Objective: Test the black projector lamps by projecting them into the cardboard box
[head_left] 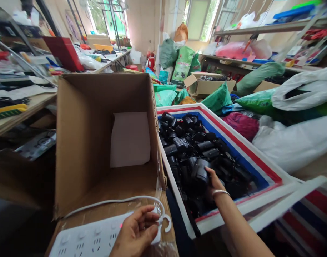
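left hand (134, 232) curled, fingers pinching a white cord (107, 203) near its hooked end, just above a white power strip (83, 237) at the front of an open cardboard box (107, 117). right hand (214, 182) closed around a black capacitor (200, 175), one of many wired ones heaped in a striped white foam bin (246, 207) just beside the box.

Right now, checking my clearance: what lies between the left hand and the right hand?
In the head view, a strip of dark cloth and the white rim of the tray lie between the left hand and the right hand.
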{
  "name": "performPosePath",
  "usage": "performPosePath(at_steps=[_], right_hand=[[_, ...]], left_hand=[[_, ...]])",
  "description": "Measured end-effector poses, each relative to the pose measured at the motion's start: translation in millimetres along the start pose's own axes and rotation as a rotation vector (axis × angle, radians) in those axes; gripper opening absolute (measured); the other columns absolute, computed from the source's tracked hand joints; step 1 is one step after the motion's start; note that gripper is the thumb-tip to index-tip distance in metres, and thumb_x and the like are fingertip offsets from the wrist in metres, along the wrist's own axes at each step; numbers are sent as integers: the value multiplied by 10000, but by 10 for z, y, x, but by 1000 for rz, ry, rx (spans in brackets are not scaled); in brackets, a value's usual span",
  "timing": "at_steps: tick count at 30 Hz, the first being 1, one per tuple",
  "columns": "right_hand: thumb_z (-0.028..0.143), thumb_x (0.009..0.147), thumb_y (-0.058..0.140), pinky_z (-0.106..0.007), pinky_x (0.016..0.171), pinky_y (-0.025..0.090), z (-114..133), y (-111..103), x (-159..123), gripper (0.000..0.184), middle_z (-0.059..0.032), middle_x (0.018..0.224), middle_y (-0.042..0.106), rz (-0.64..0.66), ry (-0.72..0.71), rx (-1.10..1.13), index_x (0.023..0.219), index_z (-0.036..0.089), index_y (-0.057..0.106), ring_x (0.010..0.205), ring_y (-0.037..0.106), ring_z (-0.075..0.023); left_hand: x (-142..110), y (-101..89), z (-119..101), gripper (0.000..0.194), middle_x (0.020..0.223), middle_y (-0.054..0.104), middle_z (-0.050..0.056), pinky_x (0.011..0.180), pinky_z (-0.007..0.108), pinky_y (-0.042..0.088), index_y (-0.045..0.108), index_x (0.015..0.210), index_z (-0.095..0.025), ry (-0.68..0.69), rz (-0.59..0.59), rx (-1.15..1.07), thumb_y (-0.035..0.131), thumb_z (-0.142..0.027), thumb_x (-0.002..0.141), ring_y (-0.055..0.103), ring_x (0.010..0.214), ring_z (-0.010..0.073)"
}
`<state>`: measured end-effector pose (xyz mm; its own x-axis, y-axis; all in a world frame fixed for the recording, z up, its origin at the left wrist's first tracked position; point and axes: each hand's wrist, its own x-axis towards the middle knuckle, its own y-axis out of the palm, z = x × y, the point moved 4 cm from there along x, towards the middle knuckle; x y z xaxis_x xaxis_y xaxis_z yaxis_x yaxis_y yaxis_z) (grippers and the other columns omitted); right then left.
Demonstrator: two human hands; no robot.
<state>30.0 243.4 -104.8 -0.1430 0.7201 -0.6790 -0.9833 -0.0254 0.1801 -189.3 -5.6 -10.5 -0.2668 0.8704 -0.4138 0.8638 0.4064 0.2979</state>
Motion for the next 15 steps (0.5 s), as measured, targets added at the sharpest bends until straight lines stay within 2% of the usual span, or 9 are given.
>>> performPosePath(at_steps=[4, 8, 12, 15], right_hand=[[562, 598, 625, -393, 749, 527, -21, -19, -444, 498, -44, 806, 744, 84, -120, 113, 949, 209, 636, 846, 675, -285], [625, 568, 629, -400, 787, 517, -202, 134, -706, 497, -25, 853, 742, 148, -215, 117, 877, 235, 637, 893, 664, -282], [646, 645, 541, -393, 741, 517, -274, 282, -724, 505, -71, 861, 732, 188, -265, -51, 855, 197, 635, 850, 670, -277], [605, 688, 531, -366, 674, 515, -238, 278, -599, 492, -87, 819, 721, 179, -287, -292, 870, 159, 633, 776, 672, -259]], left_hand=[[56, 233, 92, 671, 1021, 615, 129, 798, 367, 485, 504, 1177, -159, 13, 102, 52, 740, -469, 631, 593, 918, 238], [117, 418, 59, 958, 1217, 505, 215, 911, 436, 434, 282, 1368, -106, 43, 120, 195, 729, -492, 614, 538, 1046, 295], [209, 656, -63, 1035, 1360, 402, 247, 1003, 471, 352, 178, 1418, -96, 86, 166, 333, 729, -452, 618, 424, 1220, 349], [327, 798, -70, 944, 1411, 372, 216, 1020, 457, 334, 180, 1429, -118, 43, 199, 434, 697, -311, 663, 390, 1261, 347]])
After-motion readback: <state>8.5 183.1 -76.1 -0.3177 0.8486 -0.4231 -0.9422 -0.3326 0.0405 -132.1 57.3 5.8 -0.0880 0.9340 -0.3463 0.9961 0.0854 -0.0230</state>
